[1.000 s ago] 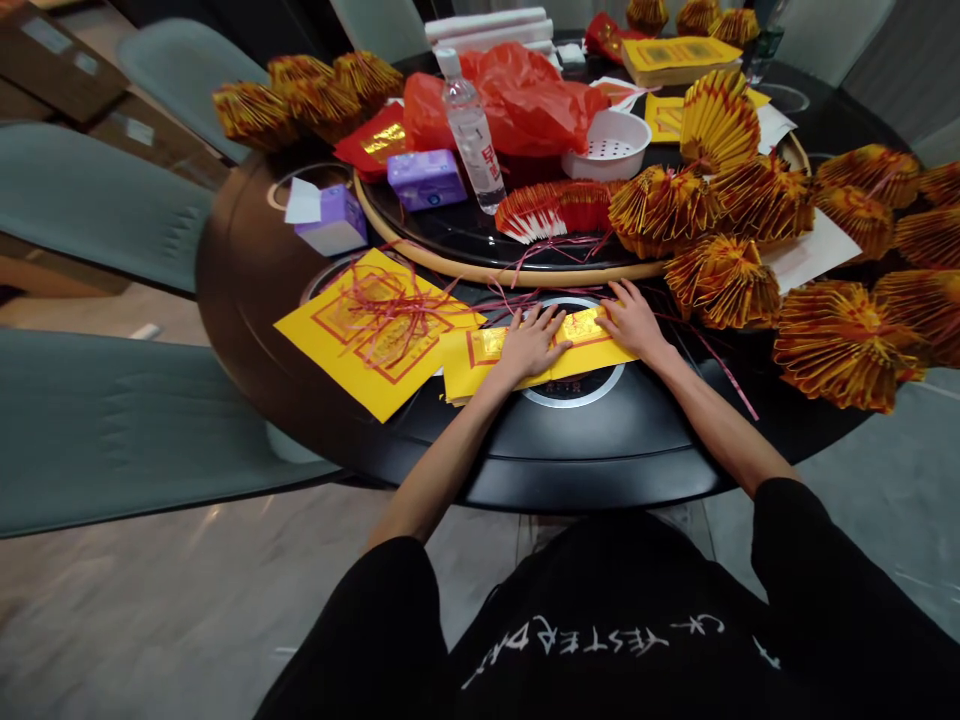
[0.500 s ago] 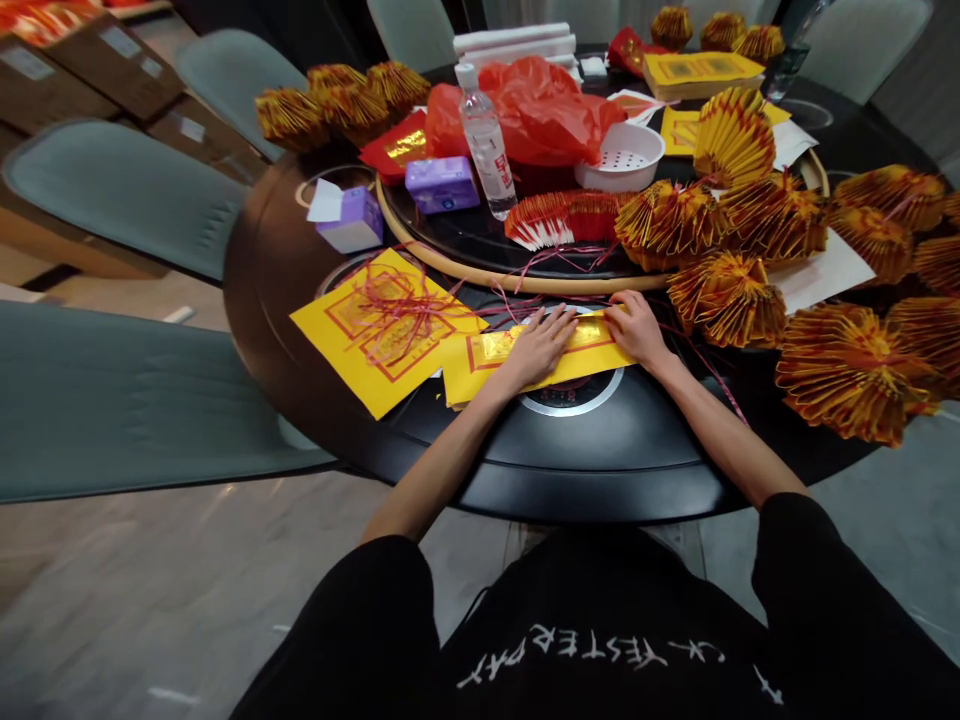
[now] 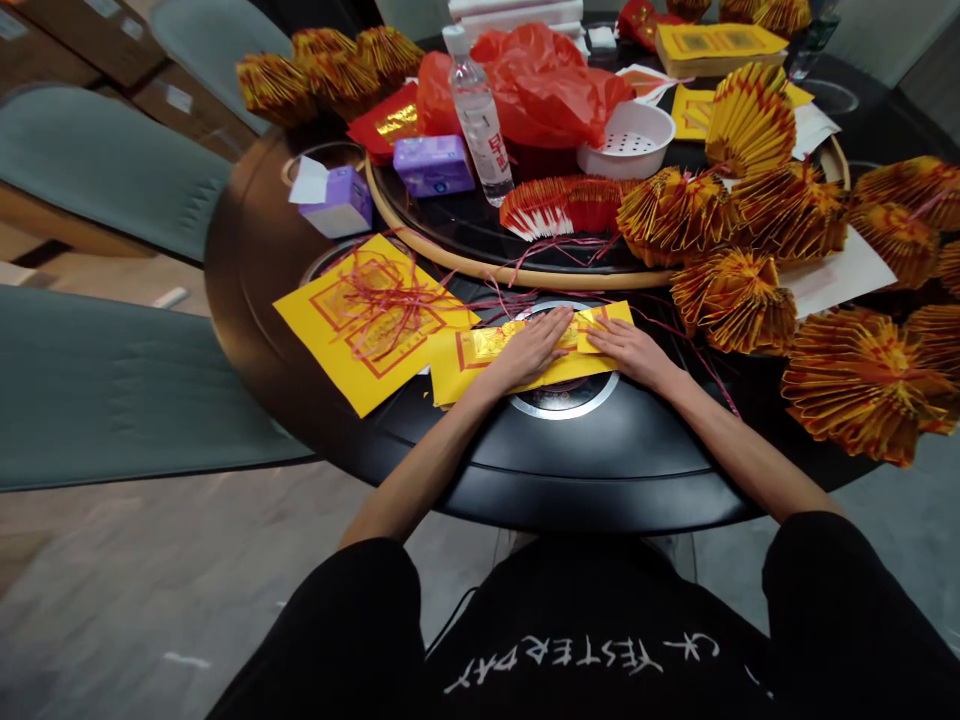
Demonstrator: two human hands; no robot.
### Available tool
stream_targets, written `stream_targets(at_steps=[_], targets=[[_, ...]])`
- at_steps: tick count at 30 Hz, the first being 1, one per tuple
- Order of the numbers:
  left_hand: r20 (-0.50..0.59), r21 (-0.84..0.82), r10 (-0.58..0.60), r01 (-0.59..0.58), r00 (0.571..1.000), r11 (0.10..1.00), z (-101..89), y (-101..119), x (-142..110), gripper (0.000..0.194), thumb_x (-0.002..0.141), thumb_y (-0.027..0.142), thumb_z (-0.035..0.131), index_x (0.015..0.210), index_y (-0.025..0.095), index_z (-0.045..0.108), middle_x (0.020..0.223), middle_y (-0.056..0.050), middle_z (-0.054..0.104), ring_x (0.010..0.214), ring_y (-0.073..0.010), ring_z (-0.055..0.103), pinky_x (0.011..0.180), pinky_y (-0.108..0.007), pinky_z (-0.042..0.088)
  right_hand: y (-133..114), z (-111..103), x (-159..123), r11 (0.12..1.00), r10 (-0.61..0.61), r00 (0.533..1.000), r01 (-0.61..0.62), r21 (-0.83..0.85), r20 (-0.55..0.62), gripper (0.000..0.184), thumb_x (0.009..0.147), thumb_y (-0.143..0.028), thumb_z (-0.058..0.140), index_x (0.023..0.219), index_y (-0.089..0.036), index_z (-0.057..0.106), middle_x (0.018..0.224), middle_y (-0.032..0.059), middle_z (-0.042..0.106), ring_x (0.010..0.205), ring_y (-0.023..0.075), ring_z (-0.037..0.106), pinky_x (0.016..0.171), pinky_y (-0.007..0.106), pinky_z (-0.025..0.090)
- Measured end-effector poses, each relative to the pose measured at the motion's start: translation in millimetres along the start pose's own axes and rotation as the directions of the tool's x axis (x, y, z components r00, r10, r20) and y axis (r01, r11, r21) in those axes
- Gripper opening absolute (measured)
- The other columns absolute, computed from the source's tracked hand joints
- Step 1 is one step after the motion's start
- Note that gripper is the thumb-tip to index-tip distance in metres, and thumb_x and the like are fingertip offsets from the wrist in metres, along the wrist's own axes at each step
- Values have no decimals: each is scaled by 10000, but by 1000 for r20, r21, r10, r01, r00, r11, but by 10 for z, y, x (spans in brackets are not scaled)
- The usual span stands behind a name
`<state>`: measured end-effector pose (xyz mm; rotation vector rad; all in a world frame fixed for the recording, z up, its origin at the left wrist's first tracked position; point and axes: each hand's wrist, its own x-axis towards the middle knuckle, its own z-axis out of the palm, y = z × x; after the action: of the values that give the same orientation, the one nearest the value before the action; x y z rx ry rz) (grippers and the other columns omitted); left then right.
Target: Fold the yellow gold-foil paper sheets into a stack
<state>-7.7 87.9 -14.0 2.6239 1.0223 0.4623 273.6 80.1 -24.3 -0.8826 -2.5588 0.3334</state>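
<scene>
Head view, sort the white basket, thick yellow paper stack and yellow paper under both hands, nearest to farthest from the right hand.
1. Yellow paper: touching the right hand.
2. White basket: beyond, on the turntable.
3. Thick yellow paper stack: farther back, right.

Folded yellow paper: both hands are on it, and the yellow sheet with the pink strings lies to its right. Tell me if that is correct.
Wrong side: the yellow sheet with the pink strings lies to the left of the folded yellow paper, as the head view shows. The left hand and right hand are indeed on that paper.
</scene>
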Motion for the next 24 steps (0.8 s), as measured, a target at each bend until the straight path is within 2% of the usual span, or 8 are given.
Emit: stream_targets(at_steps=[2, 5, 11, 14, 17, 20, 22, 24], targets=[[24, 7, -6, 5, 1000, 1000, -10, 8, -3, 662, 1090, 463, 360, 1651, 112, 338, 1730, -176, 310, 1632, -268, 252, 1334, -459, 228, -18, 0, -19, 997, -69, 996, 68, 20, 52, 512, 1001, -68, 523, 1479, -221, 618, 1554, 105, 585, 1535, 258, 448, 1264, 549, 397], [54, 18, -28, 28, 998, 999, -26, 19, -7, 660, 1094, 456, 340, 1646, 95, 349, 1723, -178, 324, 1632, -263, 253, 1333, -458, 230, -24, 8, -46, 990, -123, 990, 119, 72, 63, 489, 1022, -68, 510, 1465, -236, 631, 1534, 90, 604, 1528, 232, 455, 1254, 514, 428], [129, 29, -62, 59, 990, 998, -45, 45, 6, 571, 1085, 405, 356, 1585, 161, 485, 1694, -134, 404, 1603, -258, 332, 1327, -489, 225, -1, 9, -60, 992, -118, 980, 109, 63, 158, 458, 1044, -106, 515, 1458, -255, 639, 1526, 71, 608, 1522, 235, 462, 1266, 522, 412], [141, 3, -66, 67, 988, 998, -53, 52, -1, 596, 1077, 465, 381, 1597, 189, 475, 1704, -114, 392, 1610, -261, 315, 1335, -486, 188, -24, 16, -64, 992, -111, 983, 101, 77, 146, 496, 1032, -94, 509, 1477, -281, 623, 1535, 52, 605, 1521, 238, 464, 1273, 541, 398], [122, -39, -54, 59, 991, 997, -62, 54, -11, 757, 1038, 628, 433, 1655, 195, 371, 1739, -113, 318, 1633, -294, 247, 1342, -485, 144, -55, 30, -70, 994, 17, 1000, -19, 107, 14, 569, 1023, -115, 496, 1565, -287, 528, 1596, 42, 548, 1544, 250, 433, 1274, 535, 401], [100, -59, -34, 40, 994, 997, -60, 52, -11, 912, 1008, 737, 414, 1690, 149, 267, 1763, -137, 240, 1648, -319, 181, 1345, -474, 112, -60, 40, -68, 966, 230, 965, -211, 146, -128, 629, 1033, -237, 525, 1648, -216, 396, 1637, 85, 498, 1526, 307, 459, 1255, 525, 426], [101, -48, -30, 35, 994, 998, -48, 51, -6, 948, 1003, 769, 386, 1690, 131, 252, 1765, -150, 223, 1648, -325, 174, 1344, -473, 101, -49, 44, -63, 942, 320, 934, -294, 163, -161, 642, 1037, -309, 533, 1653, -208, 385, 1616, 89, 527, 1491, 332, 505, 1237, 535, 444], [111, -23, -46, 49, 993, 999, -31, 52, 0, 932, 1002, 777, 380, 1682, 147, 284, 1761, -146, 242, 1644, -326, 192, 1342, -482, 96, -34, 47, -59, 939, 329, 931, -305, 159, -157, 604, 1035, -312, 526, 1627, -230, 436, 1591, 71, 560, 1481, 325, 519, 1248, 556, 425]])
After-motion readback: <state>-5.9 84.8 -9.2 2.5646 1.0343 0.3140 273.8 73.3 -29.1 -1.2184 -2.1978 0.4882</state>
